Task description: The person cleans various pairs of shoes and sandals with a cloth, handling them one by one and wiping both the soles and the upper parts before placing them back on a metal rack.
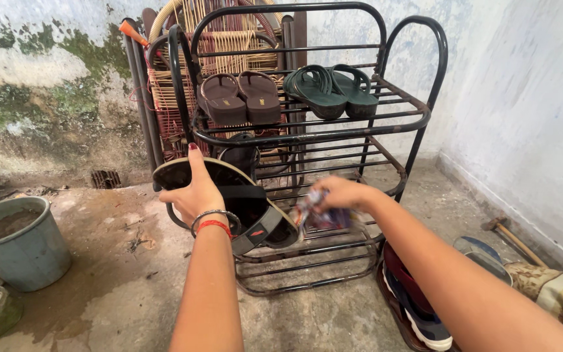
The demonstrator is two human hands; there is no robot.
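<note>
Gripped in my left hand (193, 195) is a black sandal (229, 202); my right hand (340, 193) clutches a blurred blue-and-white cloth (324, 215) beside it.

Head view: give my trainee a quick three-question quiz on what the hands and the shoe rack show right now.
1. True or false: the left hand holds a black strapped sandal.
2. Which pair lies rightmost on the top shelf of the black metal shoe rack? A) brown flip-flops B) dark green flip-flops
3. Fill in: the right hand grips a blurred, multicoloured ____.

Key: 1 true; 2 B; 3 cloth, as far as the blur allows.
</note>
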